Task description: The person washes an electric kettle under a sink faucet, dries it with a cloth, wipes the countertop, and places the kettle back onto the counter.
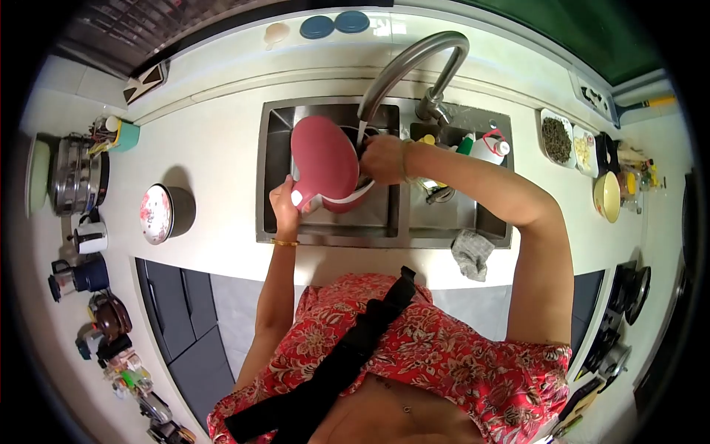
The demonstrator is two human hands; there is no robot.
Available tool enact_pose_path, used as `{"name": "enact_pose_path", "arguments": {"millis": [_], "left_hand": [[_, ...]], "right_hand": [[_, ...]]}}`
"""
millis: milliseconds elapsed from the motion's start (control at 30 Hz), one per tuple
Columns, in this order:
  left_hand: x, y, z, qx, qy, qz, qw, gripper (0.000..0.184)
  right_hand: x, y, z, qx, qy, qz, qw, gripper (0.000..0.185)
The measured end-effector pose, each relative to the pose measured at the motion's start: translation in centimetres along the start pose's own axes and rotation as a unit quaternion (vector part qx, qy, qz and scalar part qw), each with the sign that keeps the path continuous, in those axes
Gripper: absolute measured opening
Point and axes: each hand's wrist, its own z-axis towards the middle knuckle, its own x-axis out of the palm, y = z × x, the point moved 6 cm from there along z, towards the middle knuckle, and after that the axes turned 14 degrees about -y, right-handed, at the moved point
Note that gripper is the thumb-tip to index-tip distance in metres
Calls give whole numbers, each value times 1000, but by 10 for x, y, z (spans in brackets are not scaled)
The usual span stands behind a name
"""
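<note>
My left hand (285, 201) is wrapped around the short handle of a pink pan (324, 157), which is tilted up on its side over the sink's left basin (370, 222). The pan's outside faces me. Beneath it, a second pink pot with a pale rim (350, 201) is partly visible in the basin. My right hand (382, 159) is curled beside the pan, under the faucet (403, 63), where water runs down. Its fingertips and anything they hold are hidden.
Bottles (494, 144) and a drain basket stand in the right basin. A grey cloth (472, 255) hangs at the sink's front edge. On the counter left is a floral-lidded pot (166, 213); dishes of food (556, 139) and a yellow bowl (607, 197) are at right.
</note>
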Motion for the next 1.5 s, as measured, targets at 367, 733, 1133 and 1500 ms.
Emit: {"name": "enact_pose_path", "arguments": {"millis": [367,733,1133,1500], "left_hand": [[12,19,-2,-32,37,-12,999,38],[11,38,-7,-35,0,22,999,42],[3,47,-12,-43,8,29,999,39],[-10,59,-13,54,-8,57,997,39]], "right_hand": [[-28,-28,-17,201,-296,419,835,23],[-3,13,-14,156,-346,836,397,31],[-26,17,-15,134,-402,846,324,33],[0,19,-49,440,-410,430,673,34]]}}
